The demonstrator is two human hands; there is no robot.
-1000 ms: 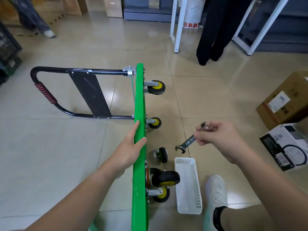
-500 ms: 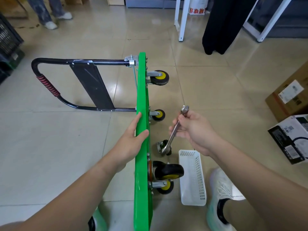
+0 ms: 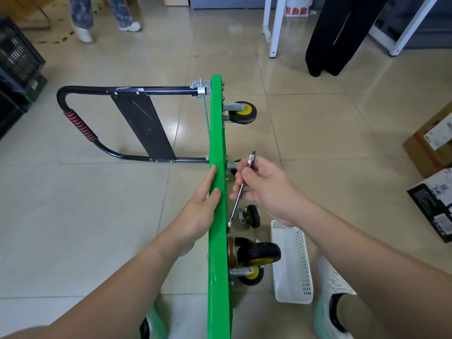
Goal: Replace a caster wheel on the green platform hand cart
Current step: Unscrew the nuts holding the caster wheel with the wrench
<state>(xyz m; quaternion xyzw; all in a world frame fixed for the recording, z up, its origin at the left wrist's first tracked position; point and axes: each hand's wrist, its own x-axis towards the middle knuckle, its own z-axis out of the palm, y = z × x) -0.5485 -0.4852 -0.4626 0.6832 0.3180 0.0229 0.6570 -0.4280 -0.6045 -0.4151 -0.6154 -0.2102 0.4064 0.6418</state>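
Head view: the green platform cart (image 3: 217, 133) stands on edge down the frame's centre, with open floor on its left. The left hand (image 3: 198, 214) lies flat against its top edge, fingers straight. The right hand (image 3: 266, 189) grips a wrench (image 3: 238, 201) above the loose caster wheel (image 3: 252, 215), which lies beside a white basket (image 3: 293, 263) at lower right. Since the earlier frame, the wrench has swung in against the platform's underside.

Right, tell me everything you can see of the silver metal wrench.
The silver metal wrench is slim and shiny, with a flat shaft and a ring end at the top. Its lower end is too small to read. It hangs steeply, ring end up, with the lower end pointing down beside the underside of the upright green cart platform. The right hand grips its upper shaft with curled fingers, thumb just below the ring. Whether the lower end touches a bolt cannot be told.
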